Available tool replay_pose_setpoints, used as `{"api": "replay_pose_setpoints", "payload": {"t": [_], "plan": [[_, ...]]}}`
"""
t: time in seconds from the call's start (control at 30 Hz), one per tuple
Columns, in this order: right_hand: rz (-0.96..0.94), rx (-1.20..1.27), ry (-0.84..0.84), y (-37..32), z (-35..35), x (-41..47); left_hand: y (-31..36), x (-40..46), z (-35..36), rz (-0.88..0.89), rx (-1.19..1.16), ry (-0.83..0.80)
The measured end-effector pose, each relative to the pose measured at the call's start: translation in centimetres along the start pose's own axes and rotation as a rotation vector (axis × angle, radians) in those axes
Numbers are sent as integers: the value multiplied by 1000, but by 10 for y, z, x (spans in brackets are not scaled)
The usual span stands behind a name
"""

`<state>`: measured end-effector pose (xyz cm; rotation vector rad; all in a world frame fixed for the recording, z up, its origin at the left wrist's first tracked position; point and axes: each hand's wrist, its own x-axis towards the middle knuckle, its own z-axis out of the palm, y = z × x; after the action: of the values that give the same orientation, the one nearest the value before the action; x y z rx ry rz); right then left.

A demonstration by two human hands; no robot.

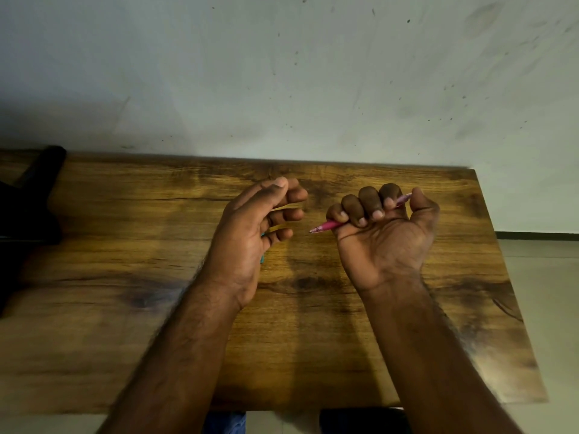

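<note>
Wooden table (407, 324): right hand (383, 233) grip clenches pink pen (326, 226), tip protruding leftward.

In front of me lies a wooden table (344, 355) with dark grain and knots, pushed against a pale, speckled wall (282, 73). A black object (34, 183) sits at its far left edge; light floor (545, 277) shows to my right.

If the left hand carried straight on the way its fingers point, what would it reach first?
The left hand has fingers curled toward the right hand, which grips a pink pen. It would probably meet the pen's tip first, though their relative heights are unclear.
</note>
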<state>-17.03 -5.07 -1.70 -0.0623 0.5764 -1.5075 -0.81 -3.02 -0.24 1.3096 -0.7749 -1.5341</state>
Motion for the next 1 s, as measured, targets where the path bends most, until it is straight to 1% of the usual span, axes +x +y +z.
{"api": "replay_pose_setpoints", "payload": {"t": [0.4, 0.8, 1.0], "plan": [[20, 6, -35, 1, 0, 0, -2, 1, 0, -8, 2, 2], [-15, 13, -10, 1, 1, -1, -2, 0, -1, -4, 2, -1], [1, 3, -16, 1, 2, -1, -3, 1, -1, -4, 2, -2]]}}
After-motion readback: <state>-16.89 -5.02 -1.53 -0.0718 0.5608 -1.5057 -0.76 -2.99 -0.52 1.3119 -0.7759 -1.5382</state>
